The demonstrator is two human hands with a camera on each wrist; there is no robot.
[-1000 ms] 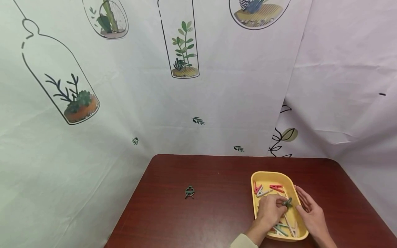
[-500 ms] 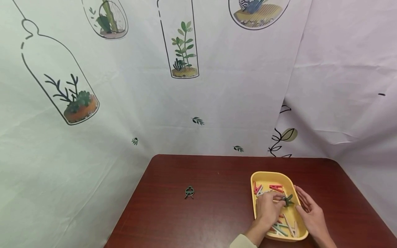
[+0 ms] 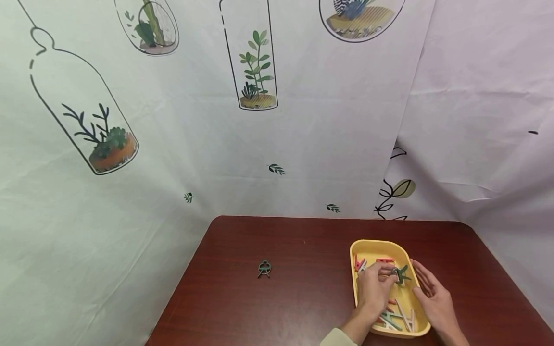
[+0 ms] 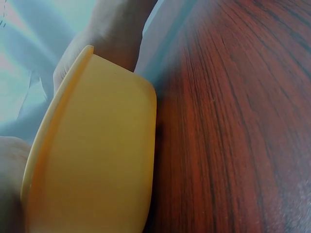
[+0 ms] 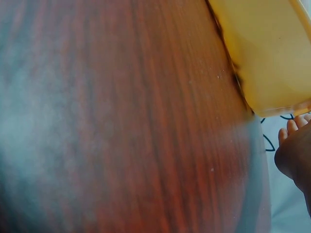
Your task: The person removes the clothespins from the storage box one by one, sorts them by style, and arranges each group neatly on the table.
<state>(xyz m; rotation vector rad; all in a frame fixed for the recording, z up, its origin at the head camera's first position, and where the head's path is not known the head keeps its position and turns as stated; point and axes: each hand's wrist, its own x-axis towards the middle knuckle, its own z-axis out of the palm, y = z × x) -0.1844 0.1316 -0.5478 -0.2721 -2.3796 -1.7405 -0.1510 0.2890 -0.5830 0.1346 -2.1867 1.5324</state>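
Over the yellow basket [image 3: 420, 317], my left hand [image 3: 374, 286] pinches a dark green plastic clip [image 3: 401, 275] by its near side, between thumb and fingertips. The clip's splayed prongs point right, towards the basket's far wall. My right hand [image 3: 438, 300] lies along the basket's right side, its fingers extended against the outer wall and its thumb at the rim. Red clothespins [image 3: 385, 261] and pale green clothespins [image 3: 393, 315] lie inside, partly hidden by my left hand. In both wrist views, the basket's outer wall [image 4: 97, 145] shows, but the clip is out of sight.
A second dark green clip [image 3: 264, 268] sits by itself on the reddish-brown table [image 3: 303, 307], well left of the basket. A white cloth with printed plants [image 3: 303, 144] hangs behind the table's back edge.
The green clip has turned in my left hand's fingers and shifted slightly up, its prongs now spread more visibly. My right hand and the basket have stayed put.
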